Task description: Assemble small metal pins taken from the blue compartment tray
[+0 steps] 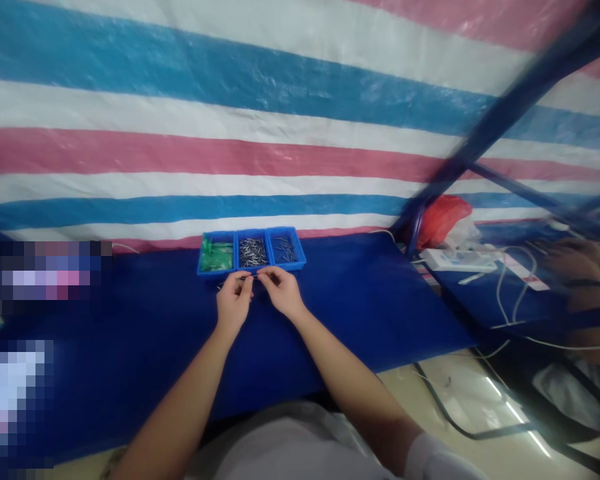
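Note:
My left hand [235, 297] and my right hand [280, 290] meet just in front of a row of three joined blue bins [235, 272]. Both are closed in a pinch, fingertips nearly touching, with a thin metal pin [255, 275] between them. Small metal bits also poke out at the outer side of my left hand. The left bin has green pieces [217, 257] in it. A dense heap of metal pins [252, 252] fills the middle bin, while the right one contains fewer pins [284, 251]. Fine detail of the held pin is too small to make out.
The blue tabletop [145, 327] ends against a striped plastic sheet [230, 157]. At right, a dark blue frame post [460, 157] stands before another table with a red bag [443, 220], a white box [457, 260], cables and a co-worker's blurred arm [587, 287]. Pixelated areas cover the left.

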Demonstrator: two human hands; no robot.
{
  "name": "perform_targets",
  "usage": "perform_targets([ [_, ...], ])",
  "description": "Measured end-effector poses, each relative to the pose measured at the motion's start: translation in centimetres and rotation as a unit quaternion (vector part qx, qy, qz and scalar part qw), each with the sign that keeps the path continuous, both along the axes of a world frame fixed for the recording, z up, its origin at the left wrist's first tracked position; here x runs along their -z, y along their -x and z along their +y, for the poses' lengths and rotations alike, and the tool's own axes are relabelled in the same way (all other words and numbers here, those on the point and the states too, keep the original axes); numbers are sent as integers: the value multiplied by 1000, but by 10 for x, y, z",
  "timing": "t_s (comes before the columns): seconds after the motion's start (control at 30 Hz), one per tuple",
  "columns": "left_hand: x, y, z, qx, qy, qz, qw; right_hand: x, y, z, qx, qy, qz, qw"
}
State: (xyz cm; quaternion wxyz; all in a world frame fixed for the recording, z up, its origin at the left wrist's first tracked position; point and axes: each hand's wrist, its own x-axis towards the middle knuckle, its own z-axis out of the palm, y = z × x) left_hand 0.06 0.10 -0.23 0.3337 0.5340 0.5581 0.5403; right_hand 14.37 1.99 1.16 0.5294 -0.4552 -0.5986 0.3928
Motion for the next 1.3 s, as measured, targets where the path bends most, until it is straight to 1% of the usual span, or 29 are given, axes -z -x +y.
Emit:
perform_targets([
  [0.23, 1, 2, -1, -11, -5, 49, 999, 1, 2, -1, -16, 3, 22, 1000],
  [0.37, 1, 3, 0, -20, -8, 74, 997, 0, 3, -2, -22, 9, 14, 1000],
  [0.6, 2, 1, 1, -2, 3, 26, 1000, 0, 1, 0, -12, 14, 25, 1000],
  [0.87, -1, 2, -1, -7, -12, 49, 999, 1, 2, -1, -22, 6, 28, 999],
  [1.0, -4, 2, -2, -14, -6, 62, 998, 1, 3, -2, -40, 17, 30, 999],
  [1.07, -4, 2, -2, -16, -6, 59, 998, 1, 3, -2, -45, 19, 33, 998],
  [1.17, -3, 1, -2, -7, -5, 33, 999, 0, 3, -1, -35, 12, 36, 999],
  [1.3, 0, 1, 0, 5, 11, 14, 1000, -1, 2, -1, -29, 15, 28, 999],
])
